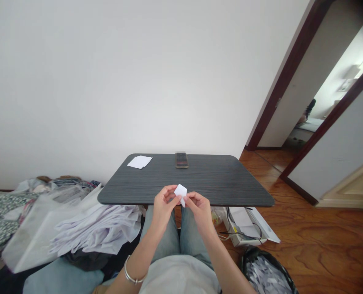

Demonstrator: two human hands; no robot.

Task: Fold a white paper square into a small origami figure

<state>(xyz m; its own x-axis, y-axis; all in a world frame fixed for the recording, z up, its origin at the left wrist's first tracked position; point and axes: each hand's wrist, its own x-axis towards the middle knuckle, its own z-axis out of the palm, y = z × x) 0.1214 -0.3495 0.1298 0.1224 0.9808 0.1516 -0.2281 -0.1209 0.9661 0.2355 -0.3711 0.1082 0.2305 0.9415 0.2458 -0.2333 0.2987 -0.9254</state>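
A small piece of folded white paper (pixel 180 190) is held up just above the front edge of the dark table (pixel 218 179). My left hand (pixel 165 199) pinches its left side between thumb and fingers. On the other side, my right hand (pixel 199 203) grips the lower right part, thumb and fingers closed on it. Both thumbs meet near the paper's lower middle and hide some of it. A few white paper sheets (pixel 139 161) lie at the table's back left. Behind my hands, a phone (pixel 182 159) rests at the back edge.
White cloth or paper (pixel 102 228) is heaped at the left beside plastic bags and patterned fabric (pixel 4 220). A white box with cables (pixel 245 228) sits under the table's right side, near a black-lined bin (pixel 267 271) of paper scraps. A doorway opens at the right.
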